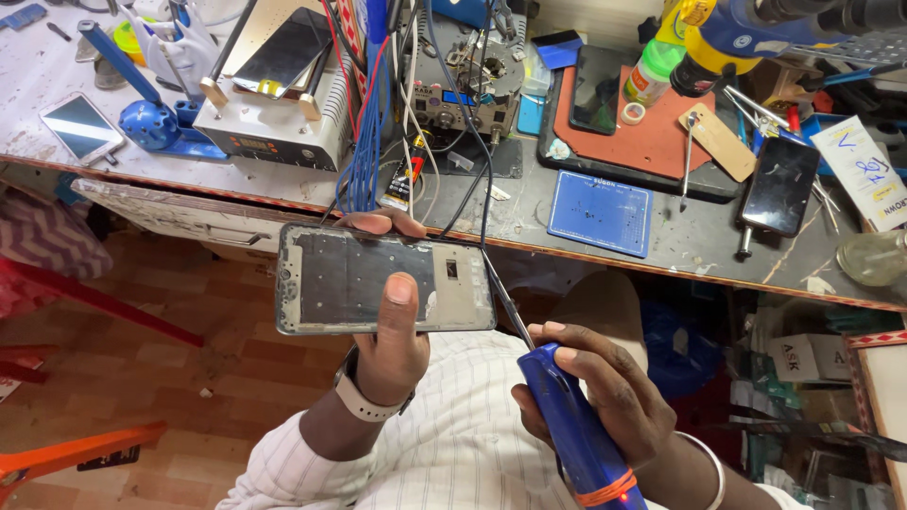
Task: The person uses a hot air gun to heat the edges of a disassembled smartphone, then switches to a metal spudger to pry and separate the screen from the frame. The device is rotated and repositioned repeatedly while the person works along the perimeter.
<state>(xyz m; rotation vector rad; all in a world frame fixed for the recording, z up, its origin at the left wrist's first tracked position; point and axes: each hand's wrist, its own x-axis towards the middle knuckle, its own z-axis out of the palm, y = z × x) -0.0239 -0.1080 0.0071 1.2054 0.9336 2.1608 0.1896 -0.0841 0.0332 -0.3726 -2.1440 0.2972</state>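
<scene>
- A cluttered repair workbench (pixel 529 222) is running across the top of the view, with a wooden floor showing below its front edge.
- The left hand (pixel 392 326) is gripping an opened phone frame (pixel 383 279) just in front of the bench edge, holding it level with its bare inner side up; the thumb is pressing across the middle of the frame and the fingers are curling round its far edge.
- The right hand (pixel 595 382) is closing around a blue-handled tool (pixel 572 425), just right of the phone frame.
- The tool's thin metal tip (pixel 505 302) is meeting the right end of the phone frame, at its lower corner.
- A blue mat (pixel 601 212) is lying on the bench, beyond and right of the phone frame.
- A dark phone (pixel 779 184) is lying face up further right of the mat.
- A grey box-shaped machine (pixel 279 127) is sitting on the bench, beyond the phone frame, carrying another phone on top.
- A bundle of blue wires (pixel 364 151) is hanging down towards the frame's far edge.
- A light phone (pixel 80 127) is resting far left of the frame, on the bench.
</scene>
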